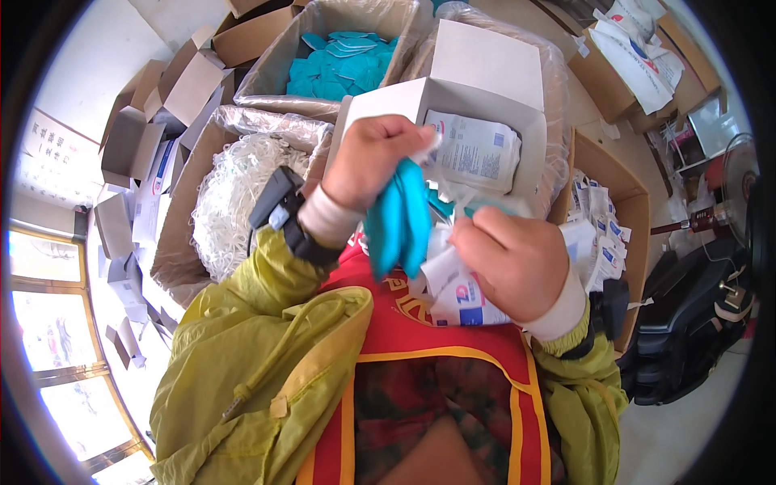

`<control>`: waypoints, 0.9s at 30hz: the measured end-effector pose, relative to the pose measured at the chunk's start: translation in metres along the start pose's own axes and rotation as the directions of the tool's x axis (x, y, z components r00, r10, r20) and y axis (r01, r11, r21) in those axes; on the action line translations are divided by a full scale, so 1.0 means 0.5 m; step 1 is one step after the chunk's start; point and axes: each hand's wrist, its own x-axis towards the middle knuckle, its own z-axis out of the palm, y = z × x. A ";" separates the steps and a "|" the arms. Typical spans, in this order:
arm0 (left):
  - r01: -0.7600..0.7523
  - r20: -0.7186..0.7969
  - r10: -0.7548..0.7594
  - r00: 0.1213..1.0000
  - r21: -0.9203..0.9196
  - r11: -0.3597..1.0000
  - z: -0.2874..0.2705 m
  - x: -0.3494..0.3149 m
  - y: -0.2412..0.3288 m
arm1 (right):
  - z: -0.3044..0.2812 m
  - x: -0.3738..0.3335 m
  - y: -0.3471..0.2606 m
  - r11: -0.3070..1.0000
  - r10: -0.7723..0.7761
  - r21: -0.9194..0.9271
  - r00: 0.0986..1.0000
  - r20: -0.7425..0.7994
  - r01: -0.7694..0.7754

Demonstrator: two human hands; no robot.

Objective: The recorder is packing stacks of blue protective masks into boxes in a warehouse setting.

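At frame centre, the left hand (373, 158) pinched a folded teal cloth (398, 222) and the right hand (511, 263) gripped 1 white packet (454, 295) (crumpled), so either could have slipped loose.

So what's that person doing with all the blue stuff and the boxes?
A person in a yellow-green jacket is handling small packing items over cartons. The left hand has a folded teal item in its grip, and the right hand holds white paper packets. Just behind the hands stands an open white box with a printed white pouch inside. Further back, a carton holds more teal pieces, and another carton holds white loops.
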 end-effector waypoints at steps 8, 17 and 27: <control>-0.223 0.046 0.233 0.971 0.515 0.828 -0.075 0.082 -0.075 | -0.048 -0.020 -0.019 0.936 0.192 0.326 0.970 -0.148 -0.135; -0.662 0.478 0.458 0.749 0.510 0.550 -0.059 -0.056 0.090 | -0.026 -0.016 0.025 0.946 0.269 0.231 0.949 -0.164 -0.228; -0.424 0.435 0.228 0.871 0.432 0.796 -0.024 -0.080 0.051 | -0.017 -0.023 0.040 0.899 0.315 0.351 0.944 -0.103 -0.262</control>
